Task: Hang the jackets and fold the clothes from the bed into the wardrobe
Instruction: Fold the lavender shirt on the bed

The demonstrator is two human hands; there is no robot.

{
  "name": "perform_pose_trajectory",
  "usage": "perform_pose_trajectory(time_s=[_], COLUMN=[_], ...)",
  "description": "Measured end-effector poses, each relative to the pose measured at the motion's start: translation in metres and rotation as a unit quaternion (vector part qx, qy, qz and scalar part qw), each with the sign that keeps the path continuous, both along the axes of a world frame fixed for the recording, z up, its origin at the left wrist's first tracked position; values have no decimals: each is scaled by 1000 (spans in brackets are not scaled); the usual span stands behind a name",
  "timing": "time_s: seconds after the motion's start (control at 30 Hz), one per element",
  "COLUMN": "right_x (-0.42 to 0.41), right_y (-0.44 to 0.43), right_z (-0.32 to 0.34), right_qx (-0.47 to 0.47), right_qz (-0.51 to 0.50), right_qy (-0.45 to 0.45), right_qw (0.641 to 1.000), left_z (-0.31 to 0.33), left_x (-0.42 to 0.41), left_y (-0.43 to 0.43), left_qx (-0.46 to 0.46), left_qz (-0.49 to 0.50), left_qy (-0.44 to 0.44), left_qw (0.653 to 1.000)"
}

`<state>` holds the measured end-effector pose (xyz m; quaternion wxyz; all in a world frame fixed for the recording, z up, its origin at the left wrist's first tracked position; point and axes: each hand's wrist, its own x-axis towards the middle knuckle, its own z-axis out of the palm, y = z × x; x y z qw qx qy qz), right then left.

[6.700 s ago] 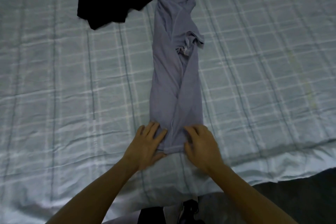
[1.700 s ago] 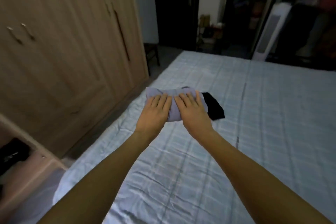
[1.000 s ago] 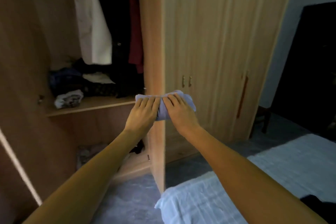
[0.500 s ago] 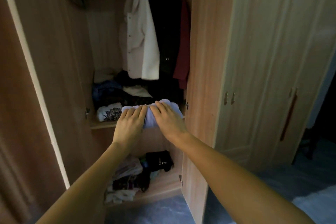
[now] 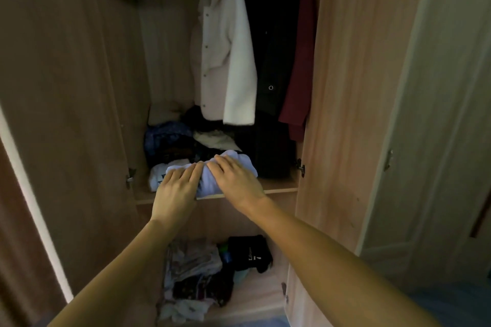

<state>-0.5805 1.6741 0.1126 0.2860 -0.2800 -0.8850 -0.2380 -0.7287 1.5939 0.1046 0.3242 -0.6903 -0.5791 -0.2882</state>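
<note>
Inside the wardrobe (image 5: 345, 87), the shirt (image 5: 210, 183) you carried from the bed now reaches the shelf (image 5: 279, 190) front edge. Your left hand (image 5: 176, 191) and right hand (image 5: 236, 180) fingers stay clamped on it, so letting go is probably next.

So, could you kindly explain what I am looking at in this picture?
There is no machine here. A person wears a camera on the head, looking forward and down at their bare arms. The left hand and right hand together hold a folded lilac shirt, fingers curved over it, at the front edge of a shelf in an open wardrobe. That shelf also bears a pile of clothes; a white jacket, a dark jacket and a maroon jacket hang above, and more clothes lie below.
</note>
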Motion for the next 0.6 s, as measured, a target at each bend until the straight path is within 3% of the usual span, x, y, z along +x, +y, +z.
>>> perform_pose_trajectory(time_s=[0.4,0.6], right_x=[-77,-159], right_y=[142,214], right_z=[-64,-56], right_qx=[-39,-121], right_qz=[81,115], right_qy=[33,45], right_qw=[995,985], left_z=[-51,-54], left_x=[-68,-149], left_y=[125,202], left_qx=[-75,-59], left_qz=[78,101], left_qy=[19,15], left_qw=[994,993])
